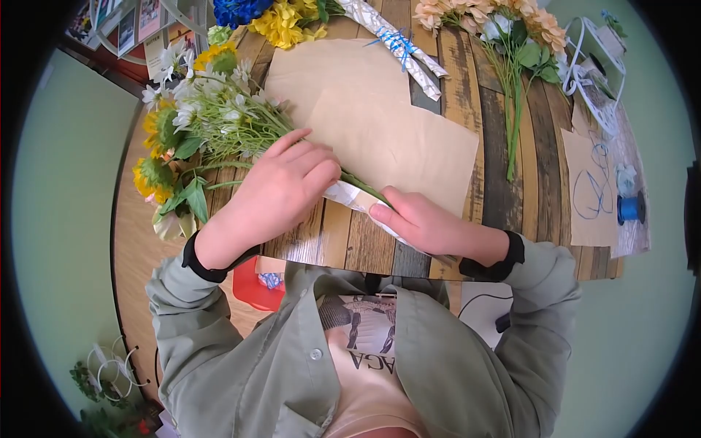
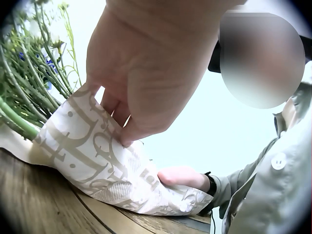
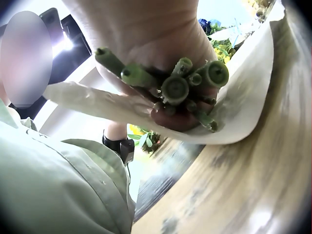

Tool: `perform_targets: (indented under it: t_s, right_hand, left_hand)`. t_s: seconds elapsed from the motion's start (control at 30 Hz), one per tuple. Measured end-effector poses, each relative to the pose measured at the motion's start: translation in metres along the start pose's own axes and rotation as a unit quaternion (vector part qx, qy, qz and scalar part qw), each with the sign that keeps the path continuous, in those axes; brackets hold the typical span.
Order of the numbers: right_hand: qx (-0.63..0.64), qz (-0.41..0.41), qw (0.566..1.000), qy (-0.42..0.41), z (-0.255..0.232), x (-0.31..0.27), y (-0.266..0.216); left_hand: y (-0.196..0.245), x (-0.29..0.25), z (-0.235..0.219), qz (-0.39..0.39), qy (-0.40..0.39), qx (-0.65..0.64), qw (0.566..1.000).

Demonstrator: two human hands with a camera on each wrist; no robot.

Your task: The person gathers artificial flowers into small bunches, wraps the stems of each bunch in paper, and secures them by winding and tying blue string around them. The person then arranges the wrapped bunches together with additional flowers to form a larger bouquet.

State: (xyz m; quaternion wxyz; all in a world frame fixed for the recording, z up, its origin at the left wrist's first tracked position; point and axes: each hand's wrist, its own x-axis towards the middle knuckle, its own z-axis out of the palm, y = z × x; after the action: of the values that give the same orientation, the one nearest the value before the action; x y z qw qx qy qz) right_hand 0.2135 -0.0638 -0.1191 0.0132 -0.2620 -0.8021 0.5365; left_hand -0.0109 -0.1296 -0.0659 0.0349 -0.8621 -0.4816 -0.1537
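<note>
The left hand comes in from the near left with its back turned up and its wrist bent over the work. One finger on its far side stands out from the rest. In the left wrist view the thumb and fingertips close together on the upper edge of a white patterned paper, pinching it. The right hand comes in from the near right, its forearm low over the table edge and its thumb pointing toward the left hand. Its fingers are curled tight round a bundle of green stems, whose cut ends stick out past the palm in the right wrist view, and the same paper curves beneath those fingers

The stems run from the right fingers under the left hand to the flowers, a bunch with white blooms that spreads out to the left of the left fingers. Yellow sunflowers lie farther out on that same side. A large brown paper lies flat on the wooden table, just beyond both hands' fingers. Well past the left fingers is a wrapped bouquet tied with blue ribbon; peach flowers lie far beyond the right fingers, and a blue spool sits well to their right
</note>
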Motion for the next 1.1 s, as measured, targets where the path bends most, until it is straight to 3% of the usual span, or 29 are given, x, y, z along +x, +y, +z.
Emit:
perform_targets:
  t_s: [0.03,0.13,0.17,0.23,0.27,0.33,0.5,0.73,0.83,0.9,0.97,1.0,1.03,1.07,1.1]
  right_hand:
    - [0.001,0.000,1.000,0.001,0.000,0.000,0.002]
    - [0.005,-0.026,0.999,0.018,0.001,0.003,0.011]
    - [0.014,-0.026,0.999,0.023,0.001,0.004,0.013]
    - [0.024,-0.026,0.999,0.024,0.002,0.005,0.017]
    - [0.041,-0.027,0.998,0.026,0.003,0.006,0.019]
    - [0.058,-0.030,0.998,0.025,0.004,0.008,0.023]
    - [0.115,-0.013,0.993,0.006,0.006,0.007,0.029]
    - [0.165,0.005,0.986,-0.034,0.000,0.003,0.020]
    - [0.081,-0.008,0.996,-0.020,-0.014,-0.008,0.007]
    - [0.071,-0.018,0.997,0.006,-0.027,-0.025,-0.002]
    - [0.004,-0.050,0.985,0.167,-0.039,-0.044,-0.004]
    - [-0.001,-0.048,0.985,0.169,-0.044,-0.057,-0.007]
    - [-0.181,-0.167,0.932,0.267,-0.045,-0.073,-0.011]
    - [-0.349,-0.279,0.825,0.346,-0.041,-0.085,-0.015]
    - [-0.351,-0.279,0.826,0.342,-0.031,-0.093,-0.021]
  left_hand:
    - [0.002,0.001,-0.001,-0.001,0.051,0.029,0.998]
    - [0.026,-0.020,-0.003,0.027,0.089,0.067,0.993]
    - [0.032,-0.025,0.001,0.088,0.067,0.034,0.993]
    - [0.049,-0.024,0.006,0.071,-0.038,0.063,0.995]
    - [0.049,-0.021,0.008,0.069,-0.039,0.064,0.995]
    - [0.042,-0.013,0.011,0.063,-0.133,0.182,0.972]
    - [0.019,-0.004,0.039,0.093,-0.088,0.195,0.973]
    - [0.000,0.017,0.059,0.137,-0.045,0.063,0.988]
    - [-0.002,0.021,0.058,0.152,-0.025,0.050,0.987]
    - [-0.002,0.021,0.056,0.138,-0.017,0.052,0.989]
    - [-0.004,0.023,0.053,0.135,0.002,0.060,0.989]
    - [-0.005,0.025,0.053,0.130,0.022,0.068,0.989]
    - [-0.005,0.026,0.052,0.130,0.027,0.066,0.989]
    - [-0.005,0.027,0.051,0.126,0.025,0.064,0.990]
    - [-0.005,0.027,0.051,0.121,0.021,0.061,0.991]
